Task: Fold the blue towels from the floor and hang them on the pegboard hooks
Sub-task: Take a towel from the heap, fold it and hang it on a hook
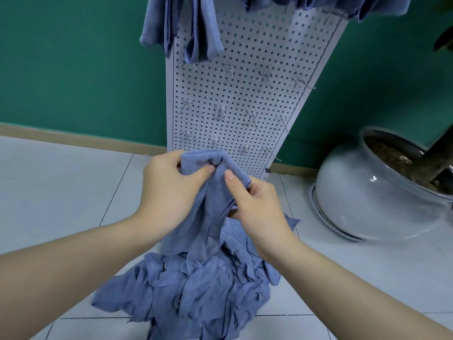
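Observation:
A blue towel (215,192) hangs lifted in front of me, its lower end trailing into a crumpled pile of blue towels (196,290) on the tiled floor. My left hand (169,192) grips its top edge, thumb pressed on the cloth. My right hand (257,204) pinches the same towel just to the right. Behind stands a white pegboard (245,57) with several bare metal hooks (219,110). Folded blue towels (186,25) hang from its upper hooks, and more hang along the top right (343,6).
A large white glossy plant pot (367,192) with soil and a dark trunk stands on the floor at the right, close to the pegboard's foot. A green wall with a wooden skirting board (73,138) runs behind. Pale floor tiles (61,192) lie at the left.

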`<control>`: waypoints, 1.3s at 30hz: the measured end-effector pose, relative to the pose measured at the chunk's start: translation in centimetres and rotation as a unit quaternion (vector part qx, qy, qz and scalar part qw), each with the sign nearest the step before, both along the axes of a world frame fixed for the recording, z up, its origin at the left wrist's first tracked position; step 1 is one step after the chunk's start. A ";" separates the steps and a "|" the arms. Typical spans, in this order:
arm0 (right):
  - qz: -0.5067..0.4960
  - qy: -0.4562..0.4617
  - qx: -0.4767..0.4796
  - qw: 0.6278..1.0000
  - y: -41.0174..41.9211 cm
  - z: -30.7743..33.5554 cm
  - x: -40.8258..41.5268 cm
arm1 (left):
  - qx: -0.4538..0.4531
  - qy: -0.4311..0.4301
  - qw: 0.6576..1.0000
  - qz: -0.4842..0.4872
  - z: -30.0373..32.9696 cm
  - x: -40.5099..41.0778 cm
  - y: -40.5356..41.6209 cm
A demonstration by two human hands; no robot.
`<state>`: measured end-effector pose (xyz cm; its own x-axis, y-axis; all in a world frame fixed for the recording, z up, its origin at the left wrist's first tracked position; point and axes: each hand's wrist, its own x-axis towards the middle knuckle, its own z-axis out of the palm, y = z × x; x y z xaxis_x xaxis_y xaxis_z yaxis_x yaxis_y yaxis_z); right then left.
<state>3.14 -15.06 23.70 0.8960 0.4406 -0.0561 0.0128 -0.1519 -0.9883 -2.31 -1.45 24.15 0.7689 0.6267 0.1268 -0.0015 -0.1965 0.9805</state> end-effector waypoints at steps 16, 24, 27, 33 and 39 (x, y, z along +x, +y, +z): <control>0.016 -0.140 -0.034 0.990 -1.1 1.5 0.1 | 0.024 -0.089 0.989 -0.118 0.3 -1.8 -2.9; 0.083 -0.215 -0.035 0.972 -1.3 3.3 0.3 | 0.029 -0.032 0.994 -0.100 0.6 -0.6 -0.9; 0.090 -0.225 -0.019 0.970 -1.5 4.8 1.5 | -0.085 0.007 0.971 -0.224 1.1 -0.8 -0.2; 0.121 -0.130 0.089 0.980 -1.5 6.2 2.5 | -0.122 0.038 0.956 -0.263 0.4 -1.3 -1.2; 0.137 -0.019 0.188 0.972 -1.3 6.9 2.9 | -0.122 0.040 0.968 -0.216 0.2 -0.8 -1.7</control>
